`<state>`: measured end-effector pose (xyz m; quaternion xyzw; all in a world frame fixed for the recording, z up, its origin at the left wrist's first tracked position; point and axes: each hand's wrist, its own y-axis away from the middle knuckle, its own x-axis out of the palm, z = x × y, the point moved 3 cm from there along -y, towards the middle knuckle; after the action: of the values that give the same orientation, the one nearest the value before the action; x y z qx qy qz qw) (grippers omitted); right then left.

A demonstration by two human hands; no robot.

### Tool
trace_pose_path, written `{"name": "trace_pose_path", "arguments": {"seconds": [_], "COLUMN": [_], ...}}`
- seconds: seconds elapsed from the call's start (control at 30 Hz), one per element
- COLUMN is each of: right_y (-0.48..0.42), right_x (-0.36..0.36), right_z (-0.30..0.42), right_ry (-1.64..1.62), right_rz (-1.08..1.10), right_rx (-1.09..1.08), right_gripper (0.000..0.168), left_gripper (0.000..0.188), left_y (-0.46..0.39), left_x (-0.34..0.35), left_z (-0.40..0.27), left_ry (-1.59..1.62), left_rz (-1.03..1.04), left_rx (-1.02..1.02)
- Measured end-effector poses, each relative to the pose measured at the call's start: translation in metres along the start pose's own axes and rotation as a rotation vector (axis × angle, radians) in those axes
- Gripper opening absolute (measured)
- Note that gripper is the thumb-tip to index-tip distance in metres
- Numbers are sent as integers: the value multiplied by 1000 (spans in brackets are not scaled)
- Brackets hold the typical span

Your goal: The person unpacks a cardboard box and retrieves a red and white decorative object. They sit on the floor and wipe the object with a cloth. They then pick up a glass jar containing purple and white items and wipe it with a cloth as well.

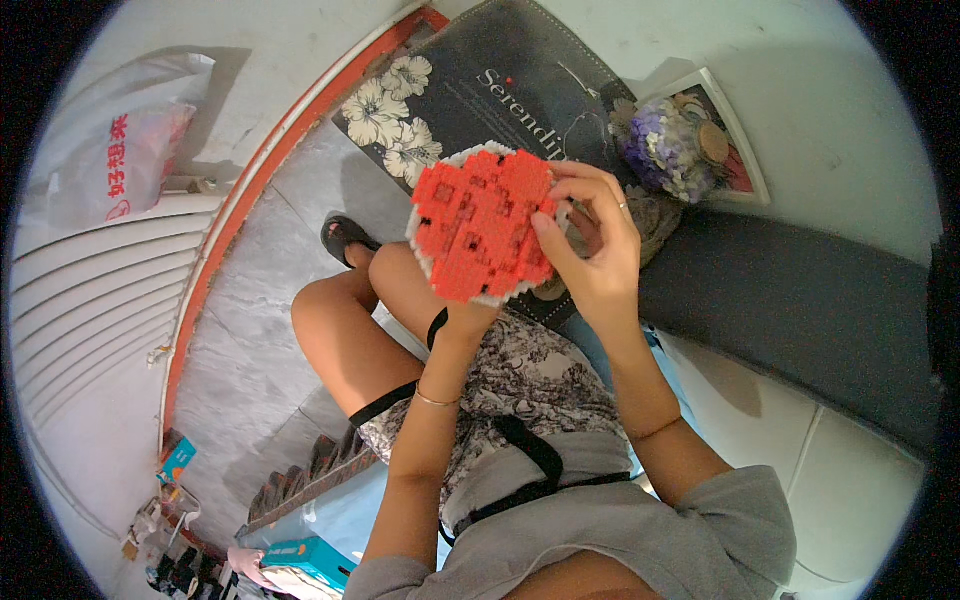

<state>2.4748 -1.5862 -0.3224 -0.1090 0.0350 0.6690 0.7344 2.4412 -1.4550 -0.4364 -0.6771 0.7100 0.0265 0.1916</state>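
A red, roughly round beaded or stitched craft piece (480, 225) with small dark marks and a white edge is held up over my lap. My right hand (600, 232), wearing a ring, grips its right edge between thumb and fingers. Behind its lower edge is my left hand (474, 319); the fingers are hidden by the piece, which seems to rest on them. A thin bracelet circles the left wrist.
A dark mat (510, 82) with white flowers and writing lies beyond the piece. At its right are a purple and white flower bunch (664, 150) and a white frame (750, 165). A plastic bag (135, 142) hangs at the left, above a ribbed radiator (105, 300).
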Motion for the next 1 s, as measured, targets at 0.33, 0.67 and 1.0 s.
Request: {"name": "trace_pose_path", "arguments": {"seconds": [0.33, 0.67, 1.0], "right_y": [-35, -47, -47], "right_x": [41, 40, 41], "right_z": [-58, -65, -65], "right_ry": [121, -10, -232], "right_rz": [142, 259, 240], "right_rx": [7, 1, 305], "right_gripper": [19, 17, 9], "left_gripper": [28, 39, 21], "left_y": [14, 4, -114], "left_x": [8, -66, -71], "left_z": [30, 28, -14], "left_ry": [-76, 283, 8], "left_rz": [-170, -548, 184], "left_rx": [-279, -495, -161]}}
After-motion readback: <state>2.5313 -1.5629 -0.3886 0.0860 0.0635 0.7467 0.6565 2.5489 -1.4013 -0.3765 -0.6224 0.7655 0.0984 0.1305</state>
